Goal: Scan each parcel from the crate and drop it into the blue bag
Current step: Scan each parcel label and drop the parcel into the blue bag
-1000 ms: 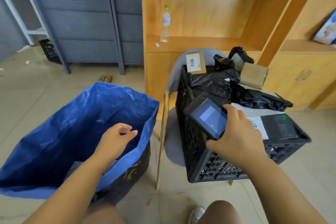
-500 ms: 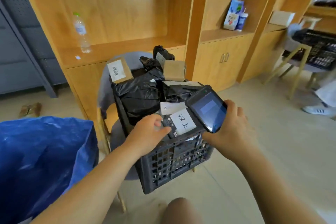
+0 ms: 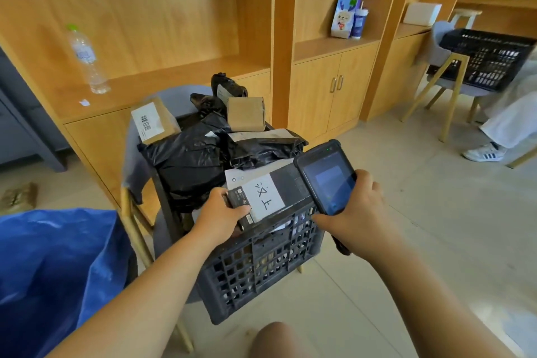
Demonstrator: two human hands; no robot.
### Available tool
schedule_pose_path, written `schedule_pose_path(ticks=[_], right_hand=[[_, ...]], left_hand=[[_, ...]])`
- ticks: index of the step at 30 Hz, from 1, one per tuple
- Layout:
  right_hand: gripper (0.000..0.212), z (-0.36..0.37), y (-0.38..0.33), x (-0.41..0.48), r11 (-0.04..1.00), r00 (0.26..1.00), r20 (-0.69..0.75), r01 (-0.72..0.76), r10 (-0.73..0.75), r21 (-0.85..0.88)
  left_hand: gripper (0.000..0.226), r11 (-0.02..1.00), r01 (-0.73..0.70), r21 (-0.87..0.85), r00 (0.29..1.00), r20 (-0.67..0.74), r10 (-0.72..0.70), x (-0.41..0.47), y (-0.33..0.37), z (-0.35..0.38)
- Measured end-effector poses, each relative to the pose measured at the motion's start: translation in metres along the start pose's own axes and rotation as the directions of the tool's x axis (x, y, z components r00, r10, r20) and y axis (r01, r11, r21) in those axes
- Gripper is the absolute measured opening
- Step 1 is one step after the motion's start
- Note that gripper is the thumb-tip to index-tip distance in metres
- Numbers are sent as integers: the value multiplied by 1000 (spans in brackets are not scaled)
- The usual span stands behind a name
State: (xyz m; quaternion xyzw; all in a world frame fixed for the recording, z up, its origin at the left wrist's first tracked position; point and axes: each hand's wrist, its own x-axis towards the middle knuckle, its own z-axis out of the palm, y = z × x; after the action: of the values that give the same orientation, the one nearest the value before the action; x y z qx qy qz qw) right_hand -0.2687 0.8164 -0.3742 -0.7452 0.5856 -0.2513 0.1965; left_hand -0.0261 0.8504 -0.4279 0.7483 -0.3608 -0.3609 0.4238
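A black plastic crate (image 3: pixel 261 264) stands on a grey chair, heaped with black poly-bag parcels (image 3: pixel 189 160) and two brown cardboard boxes (image 3: pixel 245 113). On top at the front lies a flat black box (image 3: pixel 279 186) with a white handwritten label. My left hand (image 3: pixel 218 218) grips the near left end of that box. My right hand (image 3: pixel 354 212) holds a black handheld scanner (image 3: pixel 327 180), screen up, at the crate's right front corner. The blue bag (image 3: pixel 55 267) stands open at the lower left.
A wooden shelf unit (image 3: pixel 319 90) runs behind the crate, with a water bottle (image 3: pixel 87 61) and a paper gift bag (image 3: pixel 345 11) on it. To the right a second black crate (image 3: pixel 488 58) sits on another chair, beside a person's leg and shoe (image 3: pixel 485 151).
My left hand left the blue bag's rim, crossed to the crate and took hold of the labelled black box. The view swung right; the scanner moved to the crate's right corner.
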Motion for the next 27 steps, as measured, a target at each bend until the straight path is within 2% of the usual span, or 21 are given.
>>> schedule_pose_path(ticks=[2,3,5,7,10,12,15,18,20,22,23,25,26,27], right_hand=[[87,5,0,1,1000,1000,7,5,-5,28],[86,7,-1,1,999,1000,5,5,-5,42],[83,9,-3,1,998,1000,-1,2,-2,69],[78,12,-4,0,995,1000,-6,7,-6,98],[74,14,-8,-4,990,1000,-14,30,-28,136],[73,16,-10,-7,988,999,-16,44,-42,150],[72,18,-12,-13,988,998,-23,55,-53,145],[72,17,-14,-18,988,998,-24,58,-56,144],[72,15,-14,-22,987,998,-15,55,-54,149],[72,13,-13,-25,989,999,-5,54,-54,138],[72,12,-13,-26,991,998,3,56,-57,119],[75,11,-13,-28,996,997,15,71,-72,62],[78,10,-14,-28,996,996,19,83,-84,33],[80,10,-15,-29,995,995,20,94,-94,12]], left_hand=[[45,990,-16,-141,999,-36,11,-7,9,-7],[44,989,-65,-135,995,-81,54,-11,11,-12],[40,976,-217,24,957,-190,218,-21,15,-25],[37,922,-345,178,890,-250,381,-32,16,-40],[32,797,-461,391,809,-184,558,-46,11,-56],[34,715,-482,506,789,-104,606,-52,6,-62],[32,769,-478,425,830,-67,553,-58,1,-63],[39,859,-407,310,879,-124,461,-63,-3,-60],[39,941,-332,67,927,-160,339,-66,-2,-58],[32,942,-288,-172,950,-179,257,-70,1,-56],[25,938,-292,-186,945,-205,253,-72,2,-56],[13,952,-290,-100,935,-242,260,-75,1,-58],[24,962,-258,-92,943,-241,230,-74,0,-59],[43,969,-209,-131,957,-232,175,-75,0,-61]])
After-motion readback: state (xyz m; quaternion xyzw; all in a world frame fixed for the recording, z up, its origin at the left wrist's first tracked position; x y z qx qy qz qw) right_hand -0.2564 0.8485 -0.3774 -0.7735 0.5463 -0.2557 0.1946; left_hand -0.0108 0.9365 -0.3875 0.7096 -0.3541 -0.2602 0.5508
